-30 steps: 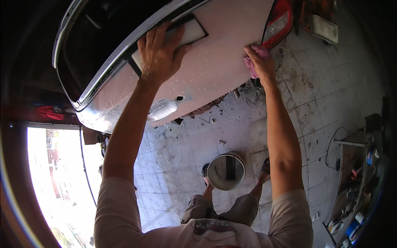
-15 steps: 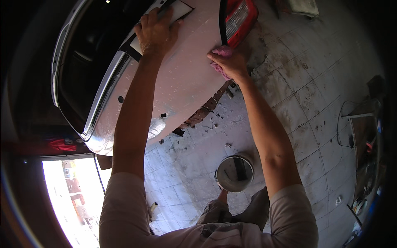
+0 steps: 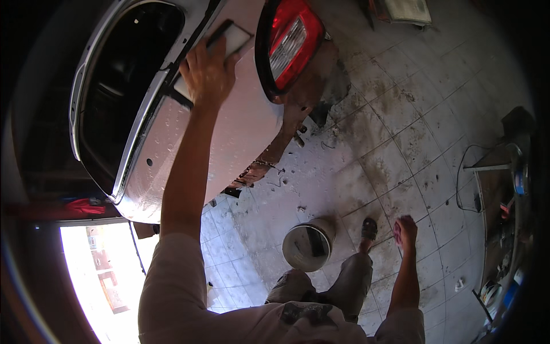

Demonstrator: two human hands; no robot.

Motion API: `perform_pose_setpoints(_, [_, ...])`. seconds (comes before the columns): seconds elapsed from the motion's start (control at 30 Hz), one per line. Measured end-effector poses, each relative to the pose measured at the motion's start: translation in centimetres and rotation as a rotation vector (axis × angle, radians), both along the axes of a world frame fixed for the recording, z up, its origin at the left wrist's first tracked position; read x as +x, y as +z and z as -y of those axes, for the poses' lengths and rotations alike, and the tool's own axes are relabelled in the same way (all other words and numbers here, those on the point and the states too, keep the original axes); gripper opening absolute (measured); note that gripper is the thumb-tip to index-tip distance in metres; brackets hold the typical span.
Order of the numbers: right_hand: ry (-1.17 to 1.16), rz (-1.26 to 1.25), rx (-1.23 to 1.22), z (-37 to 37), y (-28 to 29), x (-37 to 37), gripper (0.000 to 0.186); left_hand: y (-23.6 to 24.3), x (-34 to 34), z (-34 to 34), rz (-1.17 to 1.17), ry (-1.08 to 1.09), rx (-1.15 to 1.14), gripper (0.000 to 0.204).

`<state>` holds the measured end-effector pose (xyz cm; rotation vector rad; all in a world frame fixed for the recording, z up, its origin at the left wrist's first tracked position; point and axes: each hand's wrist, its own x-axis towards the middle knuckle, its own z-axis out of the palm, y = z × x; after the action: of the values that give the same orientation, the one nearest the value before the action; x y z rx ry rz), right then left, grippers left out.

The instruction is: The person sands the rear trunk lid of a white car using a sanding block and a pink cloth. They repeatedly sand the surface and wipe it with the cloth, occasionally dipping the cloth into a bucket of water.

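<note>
My left hand (image 3: 207, 79) grips a long, flat white sanding block (image 3: 237, 38) with dark edges, pressed to the pale, wet car body panel (image 3: 232, 123). The fingers lie over the block, hiding its middle. Beside that panel sits a red and clear tail light (image 3: 293, 47) with a dark surround. Away from the car, low on the right, my right hand (image 3: 408, 231) is closed around a crumpled pink cloth (image 3: 397, 231), which shows partly past the fingers.
A round bucket (image 3: 291, 256) with a dark object inside stands on the tiled floor near my legs. Debris lies below the car's ragged lower edge. At the right, a cluttered bench or rack (image 3: 491, 169) has a loose cable beside it. The car's dark window opening (image 3: 123, 74) is at upper left.
My right hand has left the panel near the tail light and swung down to the right with the pink cloth. The left hand stays on the block at the panel.
</note>
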<state>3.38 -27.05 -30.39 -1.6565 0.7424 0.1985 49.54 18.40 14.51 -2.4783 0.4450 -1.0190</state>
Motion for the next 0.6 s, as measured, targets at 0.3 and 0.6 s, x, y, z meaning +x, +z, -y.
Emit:
perform_pose_setpoints(0.3, [0.999, -0.495, -0.657, 11.9, -7.1, -33.7, 0.024, 5.7, 10.1, 2.8, 0.046, 0.069, 0.056, 0.051])
perform_pose_setpoints(0.6, [0.208, -0.333, -0.005, 8.7, -4.5, -22.2, 0.020, 0.5, 5.3, 4.9, -0.073, 0.107, 0.124, 0.056])
